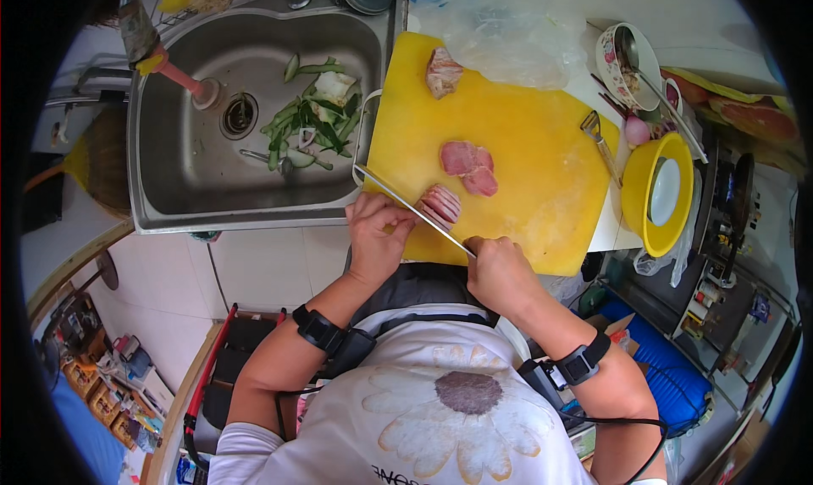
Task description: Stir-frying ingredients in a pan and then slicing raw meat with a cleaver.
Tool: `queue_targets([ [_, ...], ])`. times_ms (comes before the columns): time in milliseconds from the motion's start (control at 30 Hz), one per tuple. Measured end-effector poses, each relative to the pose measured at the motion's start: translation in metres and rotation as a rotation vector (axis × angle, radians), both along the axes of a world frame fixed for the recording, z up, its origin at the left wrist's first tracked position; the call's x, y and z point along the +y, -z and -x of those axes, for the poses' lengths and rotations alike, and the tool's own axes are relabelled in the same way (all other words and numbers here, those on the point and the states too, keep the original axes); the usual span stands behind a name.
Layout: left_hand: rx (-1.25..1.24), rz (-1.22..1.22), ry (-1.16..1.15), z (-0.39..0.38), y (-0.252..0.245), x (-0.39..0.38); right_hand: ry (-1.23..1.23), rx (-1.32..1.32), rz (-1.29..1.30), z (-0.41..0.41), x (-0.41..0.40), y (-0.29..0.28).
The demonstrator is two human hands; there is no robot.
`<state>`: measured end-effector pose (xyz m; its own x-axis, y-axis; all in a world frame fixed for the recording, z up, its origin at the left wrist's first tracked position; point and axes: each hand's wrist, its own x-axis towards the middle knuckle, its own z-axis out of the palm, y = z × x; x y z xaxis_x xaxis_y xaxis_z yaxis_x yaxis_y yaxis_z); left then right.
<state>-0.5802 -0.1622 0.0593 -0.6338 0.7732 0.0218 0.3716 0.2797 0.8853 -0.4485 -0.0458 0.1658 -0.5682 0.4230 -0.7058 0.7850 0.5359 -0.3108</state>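
Observation:
My right hand (505, 275) grips a kitchen knife (413, 210), its blade slanting away to the upper left across the near side of a yellow cutting board (540, 186). Just right of the blade sits a small block of raw meat (442, 204) cut into thin slices standing together. My left hand (379, 234) is on the blade's other side, fingers bent and thumb close to the blade; whether it pinches any meat is hidden. Flat, overlapping slices of raw meat (469, 166) lie farther up the board. A larger raw chunk (443, 73) rests near the far edge.
Left of the board is a steel sink (190, 196) with green vegetable peelings (311, 119) and a pink-ended faucet hose (190, 85). A peeler (600, 145), a yellow basin (657, 231) and a floral bowl (610, 53) stand right. Clear plastic bags (508, 27) cover the far edge.

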Motion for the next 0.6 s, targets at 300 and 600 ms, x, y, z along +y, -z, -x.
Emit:
queue_targets([
  [300,0.009,0.018,0.006,0.000,0.002,-0.002,0.008,-0.013,0.000,0.007,0.000,0.016],
  [600,0.050,-0.002,0.005,0.002,0.000,0.000,-0.030,0.077,-0.040,0.007,-0.001,0.027],
])
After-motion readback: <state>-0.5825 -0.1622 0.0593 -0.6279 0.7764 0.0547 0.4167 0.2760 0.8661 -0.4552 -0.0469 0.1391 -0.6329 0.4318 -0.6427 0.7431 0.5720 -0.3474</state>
